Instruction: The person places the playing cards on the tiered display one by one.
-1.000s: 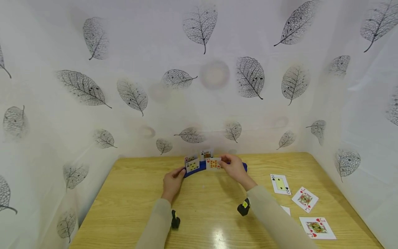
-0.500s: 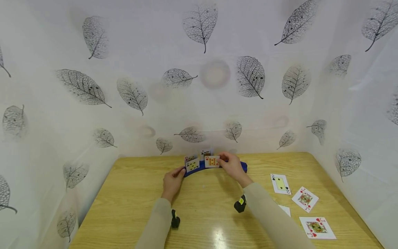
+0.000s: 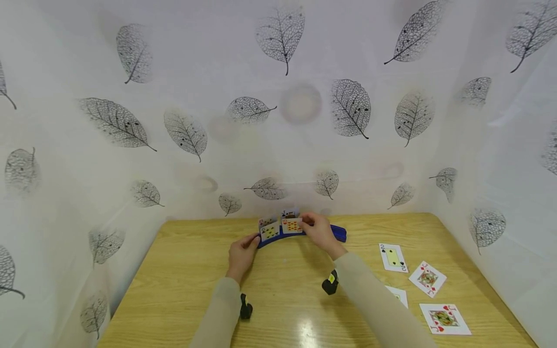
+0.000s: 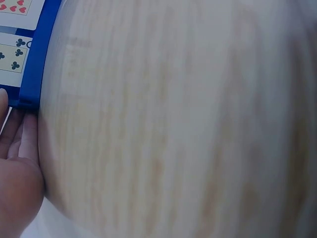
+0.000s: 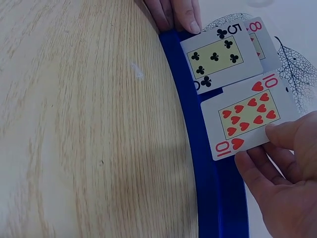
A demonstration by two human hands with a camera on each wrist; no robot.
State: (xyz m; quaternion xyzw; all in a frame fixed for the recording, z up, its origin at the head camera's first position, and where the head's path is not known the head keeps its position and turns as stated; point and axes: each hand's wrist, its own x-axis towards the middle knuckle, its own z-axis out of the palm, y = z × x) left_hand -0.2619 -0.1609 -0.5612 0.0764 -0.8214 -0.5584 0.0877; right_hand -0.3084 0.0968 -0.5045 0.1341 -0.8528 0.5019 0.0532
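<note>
A curved blue card holder [image 5: 208,198] stands at the back of the table. My left hand [image 3: 241,254] grips its left end between thumb and fingers. The ten of hearts [image 5: 247,114] is pinched at its right edge by my right hand [image 3: 321,234]; its lower edge is at the holder, though I cannot tell how deep it sits. Left of it, the five of clubs [image 5: 218,57] stands in the front row. A red eight [image 5: 268,47] leans behind the five, partly covered. Behind the ten, a black-suited jack [image 3: 288,212] shows only its upper part.
On the table's right lie a two of spades [image 3: 392,257], a jack of diamonds [image 3: 427,279] and a jack of hearts [image 3: 445,319]. Another card [image 3: 398,295] is partly hidden by the right sleeve. A leaf-printed white curtain [image 3: 300,154] hangs behind the table.
My right hand has moved the ten of hearts slightly up and left along the holder, closer to the five of clubs. The left hand has stayed in place.
</note>
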